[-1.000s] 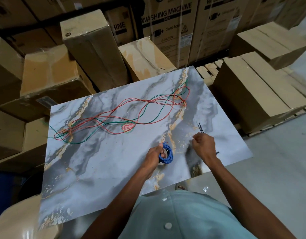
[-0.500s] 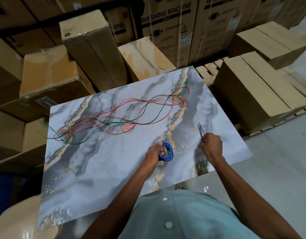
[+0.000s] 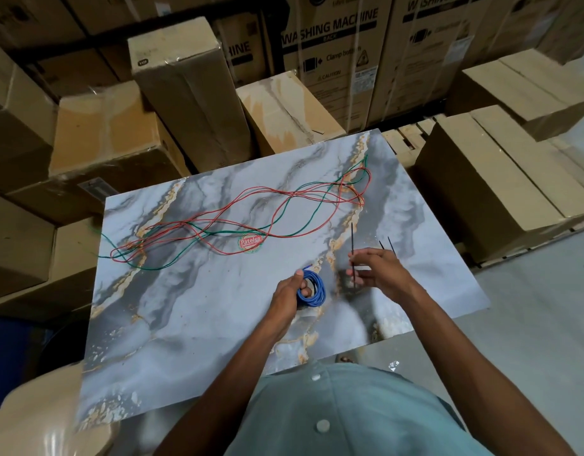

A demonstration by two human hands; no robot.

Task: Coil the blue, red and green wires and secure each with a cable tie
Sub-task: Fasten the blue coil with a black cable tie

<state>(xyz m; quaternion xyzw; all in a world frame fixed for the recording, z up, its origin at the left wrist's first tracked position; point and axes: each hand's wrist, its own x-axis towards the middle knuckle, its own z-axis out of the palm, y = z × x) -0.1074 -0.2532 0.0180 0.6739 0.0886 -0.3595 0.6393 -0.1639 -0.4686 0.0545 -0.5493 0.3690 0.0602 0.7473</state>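
Note:
My left hand grips a small coil of blue wire just above the marble-patterned table. To its right, my right hand pinches one thin black cable tie that points up and away from me. Two more black cable ties lie on the table just behind that hand. The red wire and green wire lie loose and tangled together across the far half of the table.
A round red-and-green sticker sits on the table amid the wires. Cardboard boxes crowd the table's far and left sides, and more boxes on a pallet stand to the right. Grey floor lies at the near right.
My right hand has lifted one cable tie off the table and moved left toward the blue coil. The left hand still holds the coil in the same spot.

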